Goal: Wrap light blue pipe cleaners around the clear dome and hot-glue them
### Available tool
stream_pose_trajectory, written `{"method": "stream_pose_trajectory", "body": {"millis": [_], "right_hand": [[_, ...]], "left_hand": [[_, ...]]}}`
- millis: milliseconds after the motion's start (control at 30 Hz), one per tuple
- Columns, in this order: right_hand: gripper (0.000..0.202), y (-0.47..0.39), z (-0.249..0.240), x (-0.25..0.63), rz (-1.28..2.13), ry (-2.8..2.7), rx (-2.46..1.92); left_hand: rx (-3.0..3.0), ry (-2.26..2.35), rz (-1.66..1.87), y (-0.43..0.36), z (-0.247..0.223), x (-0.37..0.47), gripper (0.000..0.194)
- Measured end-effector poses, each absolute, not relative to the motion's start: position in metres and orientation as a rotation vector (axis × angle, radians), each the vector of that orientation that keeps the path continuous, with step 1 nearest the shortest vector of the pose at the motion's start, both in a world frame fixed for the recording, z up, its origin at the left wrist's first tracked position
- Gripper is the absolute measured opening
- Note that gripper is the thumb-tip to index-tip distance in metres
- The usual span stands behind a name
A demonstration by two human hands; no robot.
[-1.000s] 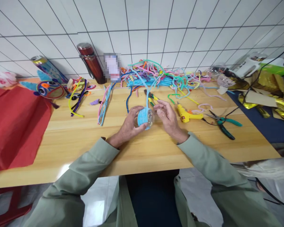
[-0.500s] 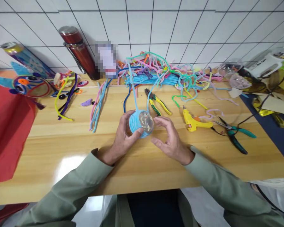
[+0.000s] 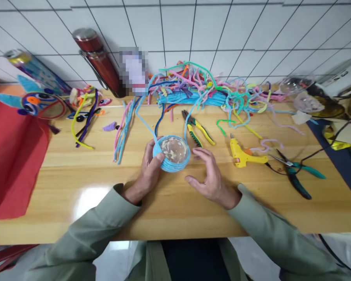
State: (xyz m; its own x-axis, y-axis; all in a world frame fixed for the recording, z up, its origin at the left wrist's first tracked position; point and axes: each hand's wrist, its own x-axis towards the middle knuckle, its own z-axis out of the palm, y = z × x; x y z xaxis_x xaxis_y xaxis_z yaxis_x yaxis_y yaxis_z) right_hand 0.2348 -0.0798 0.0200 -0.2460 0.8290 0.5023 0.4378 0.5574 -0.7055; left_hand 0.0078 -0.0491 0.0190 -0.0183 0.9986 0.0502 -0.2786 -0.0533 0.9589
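Blue-wrapped cup [image 3: 173, 153] has tipped end-up, mid-frame; left hand [image 3: 151, 168] grips it, fingers curled; right hand [image 3: 210, 178] empty, fingers half-open.

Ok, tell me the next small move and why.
Perhaps bring the right hand to the nearer unwound light-blue pipe cleaner strand: the left hand holds the clear container, whose side is wrapped in the same blue, two such strands trail from it, and the right hand is open, holding nothing.
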Motion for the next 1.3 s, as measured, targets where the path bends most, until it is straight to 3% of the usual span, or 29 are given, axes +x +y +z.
{"method": "stream_pose_trajectory", "body": {"millis": [267,533,733,933,1300], "right_hand": [[0.078,-0.070,0.020,0.230,0.365,-1.842,-0.889],[0.086,-0.067,0.024,0.223,0.111,-1.944,-0.831],[0.065,-0.065,0.019,0.225,0.116,-1.971,-0.885],[0.066,-0.065,0.021,0.226,0.092,-1.983,-0.882],[0.077,-0.070,0.026,0.223,0.068,-2.041,-0.804]], "left_hand": [[0.473,0.661,1.009,-0.033,0.048,0.012,0.038],[0.511,0.591,0.911,-0.030,0.036,0.010,0.047],[0.588,0.615,0.926,-0.031,0.031,0.013,0.046],[0.591,0.616,0.984,-0.035,0.037,0.020,0.040],[1.039,0.828,1.301,-0.042,0.020,0.022,0.046]]}}
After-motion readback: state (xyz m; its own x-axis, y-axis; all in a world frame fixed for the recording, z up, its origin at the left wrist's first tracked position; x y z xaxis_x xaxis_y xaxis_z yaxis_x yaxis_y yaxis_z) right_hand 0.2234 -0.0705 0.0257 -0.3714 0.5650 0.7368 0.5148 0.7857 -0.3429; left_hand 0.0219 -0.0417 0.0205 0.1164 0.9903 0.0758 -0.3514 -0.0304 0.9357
